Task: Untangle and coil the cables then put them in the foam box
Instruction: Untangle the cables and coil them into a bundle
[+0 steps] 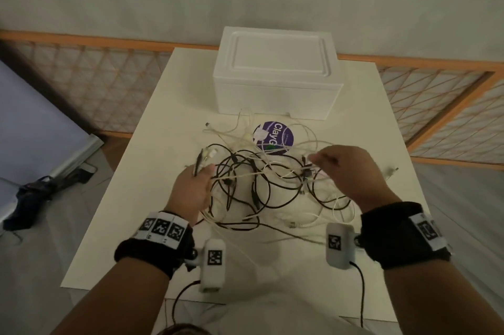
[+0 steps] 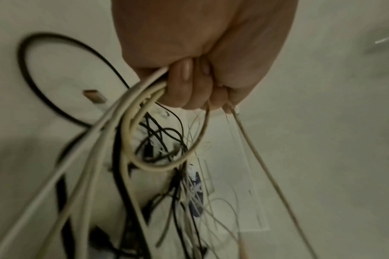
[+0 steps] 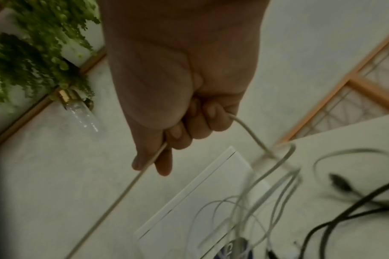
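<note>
A tangle of black and white cables [image 1: 259, 179] lies in the middle of the white table [image 1: 141, 157]. My left hand [image 1: 195, 184] is lifted at the tangle's left side and grips a bunch of white cable loops [image 2: 142, 108] in its curled fingers. My right hand [image 1: 343, 171] hovers over the right side of the tangle and holds one thin white cable [image 3: 251, 133] that runs through its fist. The white foam box [image 1: 278, 75] stands at the far end of the table with its lid on.
A round purple sticker [image 1: 274, 138] shows under the cables just in front of the box. A loose connector [image 1: 391, 171] lies near the table's right edge. A wooden lattice screen [image 1: 95, 89] runs behind the table. Green plants [image 3: 23, 52] hang at the side.
</note>
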Demonstrator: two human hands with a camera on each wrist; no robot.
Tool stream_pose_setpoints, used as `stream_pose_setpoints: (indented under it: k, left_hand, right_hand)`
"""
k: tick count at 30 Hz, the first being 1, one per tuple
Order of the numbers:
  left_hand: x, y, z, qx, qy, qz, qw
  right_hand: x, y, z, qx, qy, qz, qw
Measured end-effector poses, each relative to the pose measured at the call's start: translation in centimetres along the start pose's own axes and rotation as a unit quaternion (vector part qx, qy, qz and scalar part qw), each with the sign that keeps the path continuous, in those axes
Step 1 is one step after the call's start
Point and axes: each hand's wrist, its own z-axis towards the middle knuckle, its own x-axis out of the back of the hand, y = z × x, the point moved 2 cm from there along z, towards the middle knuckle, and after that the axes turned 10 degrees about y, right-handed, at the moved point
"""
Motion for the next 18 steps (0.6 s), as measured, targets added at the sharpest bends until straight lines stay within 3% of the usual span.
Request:
stream_pose_setpoints:
  k: [2,4,6,8,9,11,13,16,18]
  left_hand:
    - [1.2,-0.8,0.6,0.012,0.031,0.005,0.999]
    - [1.9,-1.3,1.1,0.012,0.042,0.026,0.999]
    - [1.9,-1.2,1.1,-0.061,0.023,0.163,0.984]
    - [1.0,-0.4,0.2,-0.180,0.002,0.336,0.924]
    - [0.3,0.2,-0.6,-0.228,-0.003,0.365,0.903]
    - [-1.5,1.3,-2.5,-0.263,-0.040,0.332,0.905]
    - [-3.3,1.9,-4.3,-0.229,-0.113,0.260,0.931]
    - [-4.7,1.9,-6.2,-0.104,-0.213,0.174,0.956]
    - [-4.7,1.3,-6.5,-0.033,-0.261,0.096,0.960]
  right_hand:
    - [0.8,1.3,-0.3,-0.037,0.038,-0.022,0.998]
    - [0.8,1.5,-0.4,-0.065,0.052,0.023,0.996]
    - [0.1,0.4,-0.4,-0.057,0.029,0.070,0.996]
    - [-1.3,-1.7,-0.6,0.005,-0.033,0.028,0.999]
    - [-2.3,-2.6,-0.8,0.041,-0.064,-0.020,0.997]
    - [-4.1,-4.3,-1.2,0.079,-0.092,-0.080,0.989]
    - [-5.2,-5.8,-1.8,0.118,-0.083,-0.065,0.987]
    - [-5.7,-7.0,-2.6,0.211,-0.032,0.008,0.977]
    - [-5.3,-7.1,-2.8,0.226,-0.025,0.035,0.973]
